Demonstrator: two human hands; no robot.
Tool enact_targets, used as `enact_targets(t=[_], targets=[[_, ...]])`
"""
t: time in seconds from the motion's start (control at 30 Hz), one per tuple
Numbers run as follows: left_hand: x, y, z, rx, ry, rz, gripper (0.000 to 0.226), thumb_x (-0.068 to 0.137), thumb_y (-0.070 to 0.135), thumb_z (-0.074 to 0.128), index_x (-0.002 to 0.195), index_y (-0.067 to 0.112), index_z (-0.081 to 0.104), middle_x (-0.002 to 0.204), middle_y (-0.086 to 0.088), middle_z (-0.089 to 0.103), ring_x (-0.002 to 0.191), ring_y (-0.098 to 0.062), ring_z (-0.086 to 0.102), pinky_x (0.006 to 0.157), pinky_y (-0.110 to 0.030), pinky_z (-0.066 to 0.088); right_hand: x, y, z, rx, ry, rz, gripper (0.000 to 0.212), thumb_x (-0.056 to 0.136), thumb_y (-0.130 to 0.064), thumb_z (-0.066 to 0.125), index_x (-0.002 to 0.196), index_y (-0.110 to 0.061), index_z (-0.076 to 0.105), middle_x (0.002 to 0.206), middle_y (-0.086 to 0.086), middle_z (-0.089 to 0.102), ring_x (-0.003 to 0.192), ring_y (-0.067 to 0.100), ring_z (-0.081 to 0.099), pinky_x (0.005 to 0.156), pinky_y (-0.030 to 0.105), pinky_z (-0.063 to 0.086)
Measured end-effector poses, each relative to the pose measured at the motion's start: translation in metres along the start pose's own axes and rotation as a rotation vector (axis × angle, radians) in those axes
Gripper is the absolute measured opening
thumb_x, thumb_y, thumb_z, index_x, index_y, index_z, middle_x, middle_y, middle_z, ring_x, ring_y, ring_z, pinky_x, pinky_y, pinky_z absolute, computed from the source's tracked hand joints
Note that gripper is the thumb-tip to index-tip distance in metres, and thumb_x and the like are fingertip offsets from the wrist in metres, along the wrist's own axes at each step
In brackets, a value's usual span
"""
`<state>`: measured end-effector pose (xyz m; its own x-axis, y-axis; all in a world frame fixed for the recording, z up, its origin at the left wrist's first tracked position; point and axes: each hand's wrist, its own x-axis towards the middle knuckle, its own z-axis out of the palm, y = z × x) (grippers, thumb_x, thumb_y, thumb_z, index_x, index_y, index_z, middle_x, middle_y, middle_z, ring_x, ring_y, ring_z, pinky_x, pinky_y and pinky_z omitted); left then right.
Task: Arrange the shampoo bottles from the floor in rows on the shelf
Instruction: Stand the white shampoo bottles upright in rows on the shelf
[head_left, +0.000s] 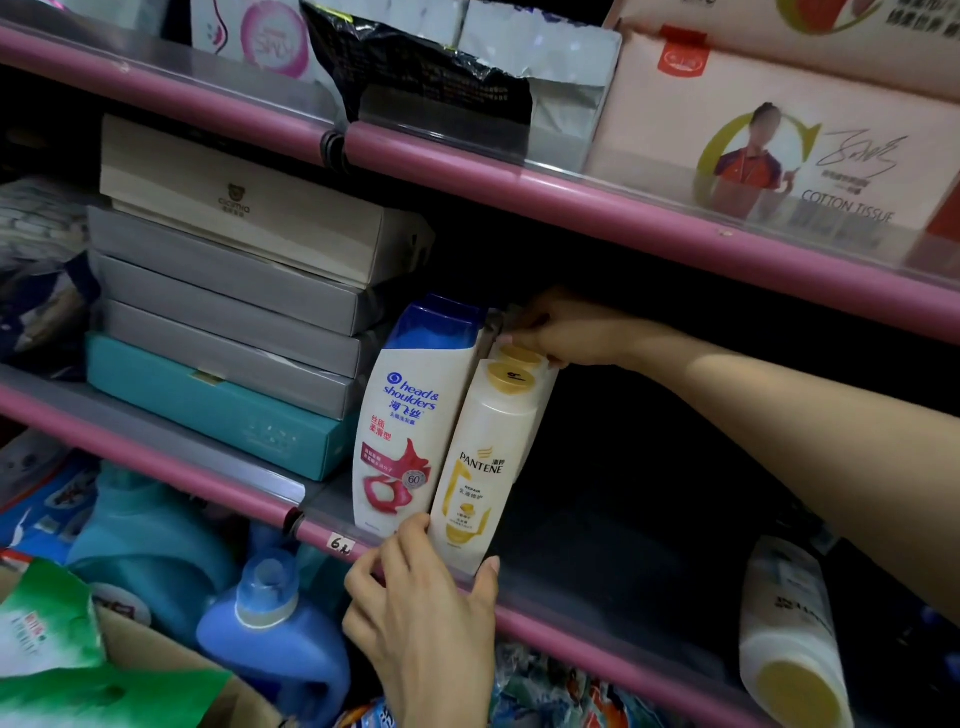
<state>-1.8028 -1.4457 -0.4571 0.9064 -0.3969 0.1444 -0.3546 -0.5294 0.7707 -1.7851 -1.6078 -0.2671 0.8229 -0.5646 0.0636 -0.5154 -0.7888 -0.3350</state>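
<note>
Left of the shampoo bottles (472, 457), stacked boxes (228, 312).

Take the Pantene bottle (480, 462) on the shelf (597, 613) as your landmark: the Head & Shoulders bottle (405, 415) stands touching its left, stacked boxes (228, 312) further left, another bottle (519, 358) directly behind, and one lying bottle (789, 639) well right

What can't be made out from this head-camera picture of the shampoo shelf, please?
- Bottles behind the front Pantene bottle: hidden by it and the right hand; count unclear.
- Lying bottle at lower right: label blurred, unreadable.
- Shelf interior to the right: too dark.
- Left hand: wrist cut off by the bottom edge.
</note>
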Motion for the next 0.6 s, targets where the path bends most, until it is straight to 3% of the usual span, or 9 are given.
enact_targets(t=[0.13, 0.33, 0.47, 0.6], targets=[[0.0002, -0.0009, -0.0009, -0.004, 0.004, 0.003, 0.066, 0.076, 0.062, 0.059, 0.129, 0.037, 0.03, 0.132, 0.017, 0.041, 0.124, -0.015, 0.019, 0.1, -0.036, 0.026, -0.0001, -0.0007, -0.0017, 0.081, -0.042, 0.05, 0.035, 0.096, -0.029, 0.053, 0.124, -0.008, 0.053, 0.103, 0.002, 0.053, 0.092, 0.011, 0.052, 0.054, 0.007, 0.045], [-0.0007, -0.0005, -0.0002, -0.011, 0.007, -0.009, 0.065, 0.076, 0.061, 0.06, 0.128, 0.035, 0.031, 0.132, 0.015, 0.042, 0.123, -0.016, 0.02, 0.099, -0.037, 0.027, -0.0052, 0.0001, -0.0039, 0.192, -0.052, 0.083, 0.038, 0.095, -0.029, 0.055, 0.124, -0.005, 0.055, 0.104, 0.003, 0.057, 0.093, 0.015, 0.06, 0.06, 0.011, 0.051], [-0.0011, 0.0021, 0.0012, -0.036, 0.009, -0.03, 0.065, 0.076, 0.058, 0.062, 0.128, 0.034, 0.033, 0.131, 0.012, 0.044, 0.123, -0.018, 0.023, 0.099, -0.039, 0.028, -0.0053, 0.0002, -0.0017, 0.196, -0.036, 0.094, 0.03, 0.095, -0.029, 0.055, 0.115, -0.006, 0.06, 0.1, 0.004, 0.06, 0.083, 0.012, 0.061, 0.064, 0.013, 0.052], [-0.001, 0.0028, 0.0024, -0.042, 0.017, -0.029, 0.065, 0.075, 0.058, 0.063, 0.128, 0.033, 0.034, 0.131, 0.012, 0.045, 0.123, -0.018, 0.024, 0.098, -0.039, 0.029, -0.004, -0.0012, 0.0025, 0.221, 0.027, 0.101, 0.012, 0.096, -0.024, 0.055, 0.104, -0.016, 0.057, 0.082, -0.005, 0.057, 0.071, 0.003, 0.055, 0.046, 0.005, 0.046]])
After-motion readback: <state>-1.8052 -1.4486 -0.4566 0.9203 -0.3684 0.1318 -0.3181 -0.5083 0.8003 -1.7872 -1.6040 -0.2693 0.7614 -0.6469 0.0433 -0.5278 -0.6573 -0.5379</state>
